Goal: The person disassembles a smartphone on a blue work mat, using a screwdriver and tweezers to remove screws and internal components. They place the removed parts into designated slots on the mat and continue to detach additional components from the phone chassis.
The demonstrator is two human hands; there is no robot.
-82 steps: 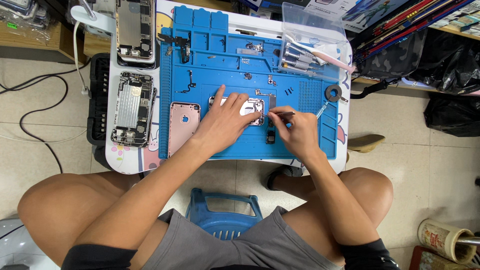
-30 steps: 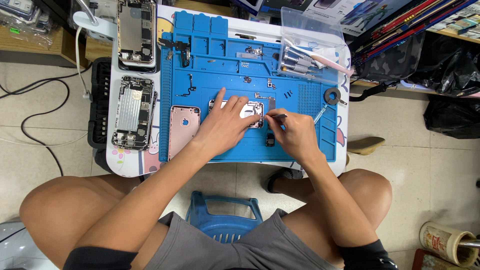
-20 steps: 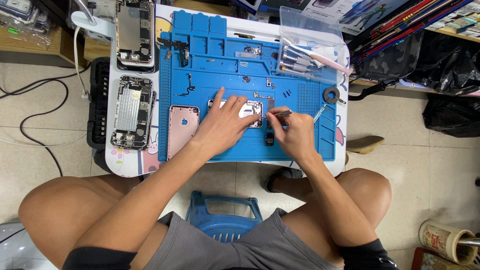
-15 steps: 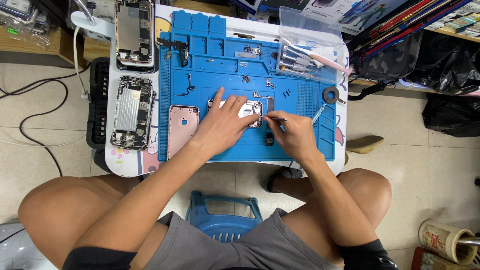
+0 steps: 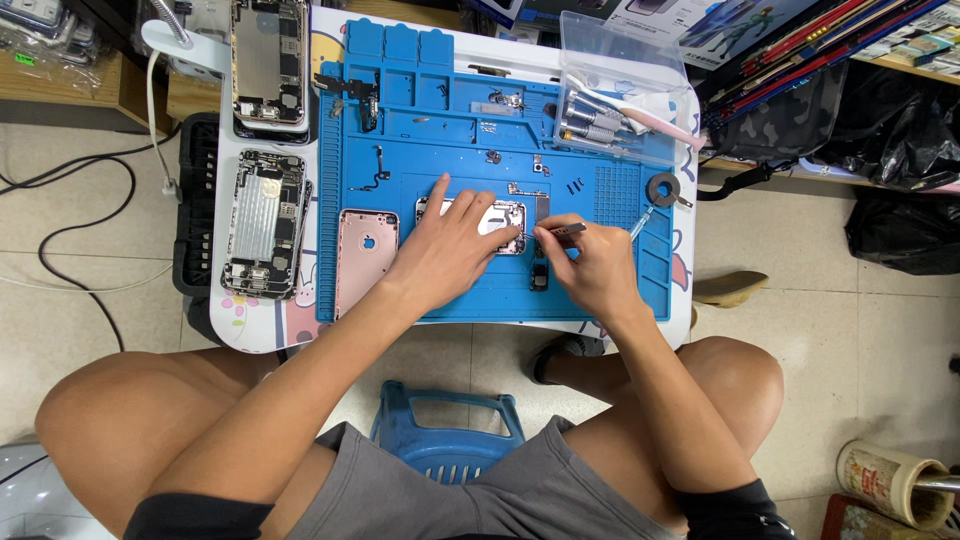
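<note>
While the person is sitting on a blue plastic stool [image 5: 447, 440] and leaning over the small white surface [image 5: 300, 335], both hands are meeting over an opened silver phone chassis [image 5: 500, 216] that is lying near the middle of the blue silicone repair mat [image 5: 600, 290]. The left hand [image 5: 445, 250] is lying flat and spread on the chassis, fingers extended and pressing down rather than gripping, covering its left and middle part so that only the right end is showing. The right hand [image 5: 592, 265] is pinching a slim pair of metal tweezers [image 5: 560, 231], whose tips are pointing left toward the exposed right end of the chassis; whether they are touching it is too small to tell. The chassis is lying with its long axis running left to right across the mat, directly ahead of both hands, and the left hand is the one resting on it while the right is just beside its right end. A pink-gold phone back shell [image 5: 366, 255] is lying just left of the left hand, a small dark component [image 5: 539, 279] is sitting just below the tweezers, and two gutted phone bodies [image 5: 264, 222] are resting well apart at the left edge, beside a clear plastic tool box [image 5: 620, 90] at the far right.
</note>
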